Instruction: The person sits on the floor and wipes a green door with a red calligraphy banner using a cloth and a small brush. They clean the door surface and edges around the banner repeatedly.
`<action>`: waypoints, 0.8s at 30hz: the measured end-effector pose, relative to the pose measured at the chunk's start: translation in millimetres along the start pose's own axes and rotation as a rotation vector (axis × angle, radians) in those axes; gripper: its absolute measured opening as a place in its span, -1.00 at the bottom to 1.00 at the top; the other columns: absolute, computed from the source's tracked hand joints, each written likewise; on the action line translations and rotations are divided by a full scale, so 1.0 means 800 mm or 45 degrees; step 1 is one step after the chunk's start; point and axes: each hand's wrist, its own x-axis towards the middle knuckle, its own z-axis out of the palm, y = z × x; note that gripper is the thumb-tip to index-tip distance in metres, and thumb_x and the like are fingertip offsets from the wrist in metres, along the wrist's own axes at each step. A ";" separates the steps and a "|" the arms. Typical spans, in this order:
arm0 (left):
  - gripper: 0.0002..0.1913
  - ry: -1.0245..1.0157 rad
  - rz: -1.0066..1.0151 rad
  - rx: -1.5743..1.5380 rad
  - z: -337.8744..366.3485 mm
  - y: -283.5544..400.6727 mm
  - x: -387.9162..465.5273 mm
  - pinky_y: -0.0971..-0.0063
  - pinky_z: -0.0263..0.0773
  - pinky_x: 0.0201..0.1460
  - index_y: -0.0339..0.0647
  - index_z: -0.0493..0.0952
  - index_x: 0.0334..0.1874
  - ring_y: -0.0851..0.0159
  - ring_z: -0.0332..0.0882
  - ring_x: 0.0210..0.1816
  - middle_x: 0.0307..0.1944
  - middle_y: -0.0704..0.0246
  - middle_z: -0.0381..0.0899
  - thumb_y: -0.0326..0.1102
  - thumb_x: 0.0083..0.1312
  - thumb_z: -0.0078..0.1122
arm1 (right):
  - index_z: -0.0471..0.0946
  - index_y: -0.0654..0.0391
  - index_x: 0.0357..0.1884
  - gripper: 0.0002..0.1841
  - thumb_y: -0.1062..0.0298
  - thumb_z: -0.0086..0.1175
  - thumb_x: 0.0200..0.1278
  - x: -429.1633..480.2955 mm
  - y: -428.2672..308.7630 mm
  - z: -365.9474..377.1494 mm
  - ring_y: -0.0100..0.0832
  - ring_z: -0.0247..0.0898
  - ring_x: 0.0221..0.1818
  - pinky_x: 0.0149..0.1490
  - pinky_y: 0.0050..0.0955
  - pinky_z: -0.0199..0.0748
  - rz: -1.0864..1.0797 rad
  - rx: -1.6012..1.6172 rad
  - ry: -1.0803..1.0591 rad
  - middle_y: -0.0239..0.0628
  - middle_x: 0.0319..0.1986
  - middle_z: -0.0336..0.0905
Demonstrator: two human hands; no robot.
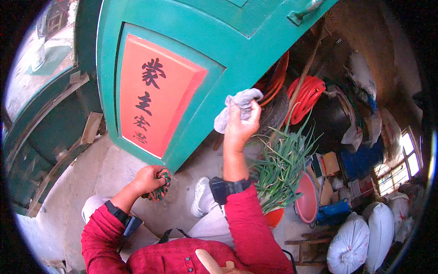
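My right hand [241, 125] grips a crumpled light grey cloth [244, 97] between thumb and fingers. It is raised beside the long edge of a green painted door [191, 137]; whether the cloth touches the door cannot be told. Below the door's lower corner, my left hand [150, 179] is closed on a bundled red, green and black striped fabric [162, 186]. A red paper panel [160, 92] with black brush writing covers the door's lower recessed panel. A metal handle [303, 13] is fixed near the top right of the door.
A heap of green onions [282, 161] stands over an orange bucket [273, 217], beside a pink basin [306, 202]. Behind are a coiled red hose [306, 97] and a broom [306, 68]. White sacks [349, 243] and a wooden stool [306, 248] lie right. Another dark green door [51, 147] is left.
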 end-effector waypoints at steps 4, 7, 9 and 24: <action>-0.91 0.001 -0.013 -0.036 -0.002 0.009 -0.003 0.43 0.57 -0.55 -0.22 0.54 -0.23 0.37 0.66 -0.54 -0.50 0.34 0.66 -0.49 0.28 0.05 | 0.47 0.25 -0.11 -0.60 0.40 0.37 0.02 -0.082 0.057 -0.013 -0.22 0.41 -0.07 0.06 -0.26 0.35 -0.029 -0.324 0.025 -0.15 -0.17 0.48; -0.91 -0.019 0.027 0.053 -0.002 0.008 0.001 0.44 0.56 -0.55 -0.22 0.54 -0.23 0.37 0.66 -0.54 -0.50 0.34 0.66 -0.48 0.28 0.05 | 0.44 0.25 -0.08 -0.64 0.46 0.23 0.04 -0.173 0.114 -0.032 -0.34 0.46 -0.10 0.08 -0.33 0.40 0.207 -0.421 -0.083 -0.22 -0.17 0.52; -0.91 0.015 0.073 0.152 0.000 0.006 0.003 0.44 0.56 -0.54 -0.22 0.54 -0.24 0.38 0.66 -0.54 -0.50 0.35 0.66 -0.47 0.29 0.05 | 0.47 0.19 -0.10 -0.63 0.40 0.25 0.01 -0.229 0.145 -0.049 -0.26 0.50 -0.11 0.04 -0.31 0.42 0.290 -0.690 -0.194 -0.17 -0.20 0.55; -0.92 0.016 -0.066 -0.109 -0.009 0.041 -0.017 0.45 0.55 -0.49 -0.13 0.57 -0.29 0.38 0.66 -0.58 -0.57 0.43 0.66 -0.40 0.22 0.10 | 0.47 0.29 0.04 -0.65 0.54 0.20 0.19 -0.129 0.067 -0.038 -0.54 0.45 -0.11 0.00 -0.50 0.46 0.427 -0.014 -0.110 -0.34 -0.13 0.54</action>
